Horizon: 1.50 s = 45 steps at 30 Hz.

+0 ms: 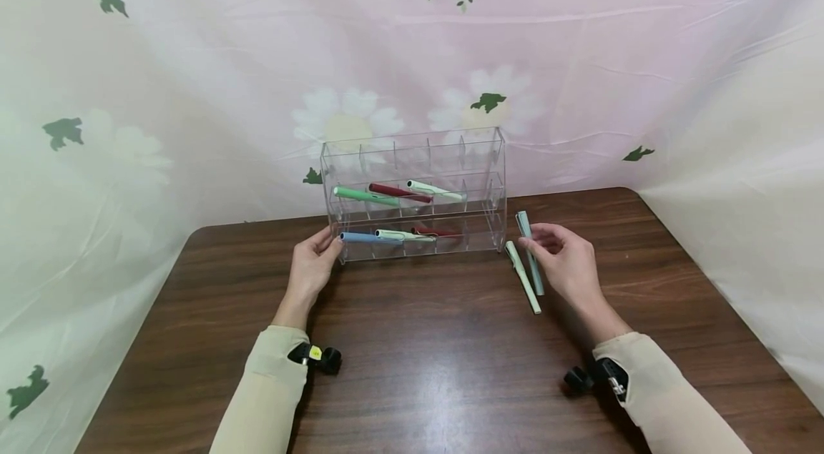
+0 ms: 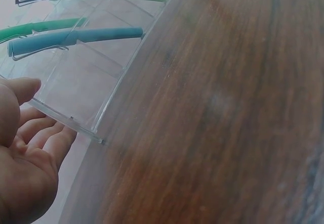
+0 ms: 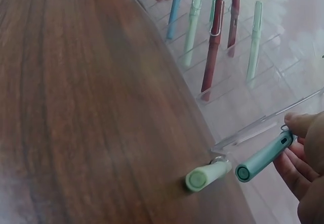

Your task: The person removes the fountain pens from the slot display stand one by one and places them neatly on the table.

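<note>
Your left hand [image 1: 313, 264] rests against the left end of the clear acrylic pen rack [image 1: 479, 154], fingers [image 2: 43, 133] loosely extended and touching its lower corner — not curled round anything. The rack stands upright near the back of the dark wooden worktop [image 1: 418, 368], with stepped tiers split into compartments. On its middle tier lie a green pen [image 1: 363, 196], a dark red pen [image 1: 399, 192] and a pale mint pen [image 1: 434, 189], left to right. On the bottom tier lie a blue pen [image 1: 367, 237], a second pale mint pen [image 1: 402, 235] and another dark red pen [image 1: 438, 232], partly hidden behind it. The top tier's contents cannot be made out.

Just right of the rack, a pale green pen [image 1: 523, 277] lies on the worktop, pointing toward you. Beside it, your right hand [image 1: 566, 264] pinches a teal pen [image 1: 531, 254] between thumb and fingers [image 3: 291, 158] — its far end is close to the rack's right end, its near end close beside the pale green pen. Behind everything hangs a pink floral cloth [image 1: 193, 82].
</note>
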Each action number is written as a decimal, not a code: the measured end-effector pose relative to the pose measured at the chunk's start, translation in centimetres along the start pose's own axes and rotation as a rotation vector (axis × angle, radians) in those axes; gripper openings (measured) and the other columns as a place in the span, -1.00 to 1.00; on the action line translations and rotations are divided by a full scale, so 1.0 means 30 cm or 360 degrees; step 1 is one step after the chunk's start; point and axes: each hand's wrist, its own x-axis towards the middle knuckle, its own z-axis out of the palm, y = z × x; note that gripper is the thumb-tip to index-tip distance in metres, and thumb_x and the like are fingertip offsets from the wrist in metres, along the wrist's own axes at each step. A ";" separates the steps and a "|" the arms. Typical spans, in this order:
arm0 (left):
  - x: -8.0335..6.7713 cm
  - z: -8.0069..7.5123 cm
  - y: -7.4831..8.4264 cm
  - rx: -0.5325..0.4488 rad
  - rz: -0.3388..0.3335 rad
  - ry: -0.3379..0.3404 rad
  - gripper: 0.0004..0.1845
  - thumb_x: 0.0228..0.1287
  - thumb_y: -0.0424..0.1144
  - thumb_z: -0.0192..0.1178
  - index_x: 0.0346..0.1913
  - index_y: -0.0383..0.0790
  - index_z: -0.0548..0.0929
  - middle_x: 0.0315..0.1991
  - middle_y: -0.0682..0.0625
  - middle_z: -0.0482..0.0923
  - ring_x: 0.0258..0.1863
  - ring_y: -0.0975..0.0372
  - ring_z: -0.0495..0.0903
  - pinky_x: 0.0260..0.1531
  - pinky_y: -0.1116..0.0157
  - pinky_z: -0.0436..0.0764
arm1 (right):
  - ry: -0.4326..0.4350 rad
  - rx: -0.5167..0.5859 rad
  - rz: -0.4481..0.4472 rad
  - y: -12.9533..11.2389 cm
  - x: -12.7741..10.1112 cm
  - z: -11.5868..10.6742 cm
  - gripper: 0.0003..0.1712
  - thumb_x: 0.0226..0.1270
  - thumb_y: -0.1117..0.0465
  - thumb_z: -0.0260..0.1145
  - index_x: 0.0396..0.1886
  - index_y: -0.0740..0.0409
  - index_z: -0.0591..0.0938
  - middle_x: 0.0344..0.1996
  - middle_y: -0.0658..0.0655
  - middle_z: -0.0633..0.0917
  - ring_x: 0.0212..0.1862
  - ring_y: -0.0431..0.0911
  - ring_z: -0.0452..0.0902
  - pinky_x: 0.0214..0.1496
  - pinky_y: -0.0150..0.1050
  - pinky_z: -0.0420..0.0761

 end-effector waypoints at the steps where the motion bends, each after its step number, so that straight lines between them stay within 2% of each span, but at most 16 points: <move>1: 0.000 0.000 0.001 0.0001 -0.0002 0.0000 -0.48 0.68 -0.28 0.15 0.56 -0.38 0.45 0.46 -0.33 0.54 0.41 -0.05 0.61 0.33 0.32 0.64 | -0.0006 -0.0016 0.0005 0.005 -0.002 0.000 -0.67 0.39 0.22 0.59 0.05 0.31 0.81 -0.21 0.30 0.86 -0.30 -0.67 0.48 -0.26 -0.75 0.49; 5: -0.001 0.001 0.002 0.0009 -0.0007 0.0005 -0.48 0.68 -0.28 0.15 0.56 -0.40 0.45 0.46 -0.33 0.54 0.41 -0.05 0.62 0.33 0.30 0.64 | -0.0017 -0.0094 0.0019 0.024 -0.007 0.005 -0.67 0.40 0.21 0.59 0.05 0.30 0.81 -0.22 0.27 0.87 -0.28 -0.46 0.61 -0.30 -0.72 0.47; 10: 0.000 0.000 -0.001 -0.0002 0.0008 -0.0001 -0.48 0.68 -0.29 0.14 0.56 -0.40 0.44 0.46 -0.33 0.53 0.41 -0.05 0.61 0.35 0.28 0.62 | -0.0078 -0.0166 0.0026 0.040 -0.011 0.004 -0.67 0.42 0.21 0.57 0.06 0.32 0.81 -0.22 0.27 0.87 -0.20 0.04 0.82 -0.33 -0.68 0.48; 13: -0.001 -0.001 0.001 -0.0005 0.0018 -0.0008 -0.47 0.68 -0.29 0.15 0.56 -0.40 0.44 0.47 -0.33 0.52 0.41 -0.05 0.61 0.36 0.29 0.61 | -0.0150 -0.0196 0.0036 0.045 -0.014 0.000 -0.66 0.44 0.21 0.55 0.08 0.34 0.80 -0.20 0.28 0.87 -0.16 0.17 0.83 -0.32 -0.61 0.52; 16: -0.001 -0.001 0.000 -0.0004 0.0014 -0.0007 -0.48 0.68 -0.28 0.15 0.56 -0.39 0.45 0.47 -0.33 0.52 0.41 -0.05 0.61 0.37 0.28 0.61 | -0.0214 -0.0228 0.0048 0.047 -0.016 -0.005 -0.65 0.46 0.20 0.53 0.09 0.35 0.80 -0.19 0.29 0.87 -0.15 0.19 0.83 -0.26 -0.44 0.62; 19: 0.000 0.000 0.000 -0.0002 0.0010 -0.0003 -0.48 0.68 -0.28 0.15 0.56 -0.39 0.45 0.46 -0.32 0.53 0.41 -0.05 0.61 0.39 0.24 0.60 | -0.0260 -0.0267 0.0049 0.049 -0.017 -0.009 -0.65 0.47 0.20 0.52 0.10 0.36 0.79 -0.18 0.30 0.88 -0.14 0.21 0.84 -0.13 -0.15 0.73; 21: 0.000 0.001 0.000 0.0002 0.0009 0.0000 -0.48 0.68 -0.29 0.15 0.56 -0.39 0.45 0.46 -0.32 0.53 0.41 -0.05 0.60 0.40 0.22 0.59 | -0.0284 -0.0293 0.0048 0.053 -0.017 -0.009 -0.64 0.48 0.20 0.51 0.10 0.38 0.79 -0.18 0.31 0.88 -0.13 0.22 0.84 -0.02 0.05 0.73; 24: 0.000 0.001 -0.001 0.0005 0.0008 0.0000 -0.48 0.68 -0.29 0.15 0.56 -0.39 0.45 0.46 -0.32 0.53 0.42 -0.04 0.60 0.42 0.19 0.58 | -0.0317 -0.0326 0.0056 0.062 -0.019 -0.008 -0.64 0.49 0.19 0.49 0.10 0.40 0.79 -0.16 0.32 0.88 -0.12 0.23 0.85 0.08 0.20 0.68; 33: -0.004 -0.002 0.000 0.0036 -0.0001 -0.0007 -0.47 0.69 -0.27 0.14 0.57 -0.37 0.44 0.46 -0.32 0.53 0.43 -0.05 0.59 0.43 0.17 0.58 | -0.0346 -0.0370 0.0101 0.067 -0.023 -0.004 -0.66 0.52 0.19 0.47 0.06 0.40 0.80 -0.14 0.35 0.87 -0.12 0.22 0.83 -0.15 0.07 0.77; 38: -0.001 -0.002 -0.003 0.0032 0.0010 -0.0003 -0.48 0.69 -0.26 0.14 0.56 -0.38 0.45 0.45 -0.32 0.55 0.42 -0.05 0.60 0.44 0.12 0.57 | -0.0374 -0.0414 0.0105 0.065 -0.022 -0.004 -0.68 0.53 0.17 0.45 0.03 0.36 0.81 -0.16 0.36 0.87 -0.14 0.22 0.81 -0.17 0.05 0.76; 45: 0.000 -0.001 -0.007 0.0013 0.0012 -0.0004 -0.48 0.69 -0.26 0.15 0.55 -0.38 0.46 0.45 -0.32 0.55 0.41 -0.06 0.62 0.29 0.40 0.64 | -0.0384 -0.0447 0.0090 0.070 -0.021 0.001 -0.69 0.51 0.18 0.45 0.00 0.36 0.82 -0.17 0.36 0.86 -0.16 0.20 0.79 -0.16 0.05 0.75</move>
